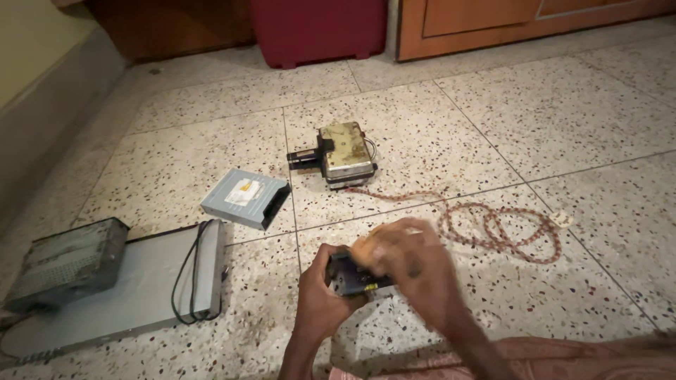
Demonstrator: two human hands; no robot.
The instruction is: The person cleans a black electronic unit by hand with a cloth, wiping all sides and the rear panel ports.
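- I see a small dark device point(350, 276) held over the tiled floor point(563, 119), near its bottom edge; most of the device is hidden by the hands, so I cannot tell what kind it is.
- The left hand point(318, 295) grips the device from the left side, fingers closed around it.
- The right hand point(408, 264) lies over the top right of the device and is blurred; I cannot tell if it clamps it or only touches it.
- Both forearms are cut off by the bottom edge of the view.
- Beyond the hands, toward the middle of the floor, stands an old metal sandwich maker point(343, 153); its braided cord point(493, 229) lies in loops to the right of the hands.
- To the left lies a grey optical drive point(245, 198).
- At the left edge, a flat grey box point(141, 288) with a black cable point(197, 271) carries a dark metal unit point(67, 262), partly cut off.
- At the far edge stands a dark red case point(317, 29).
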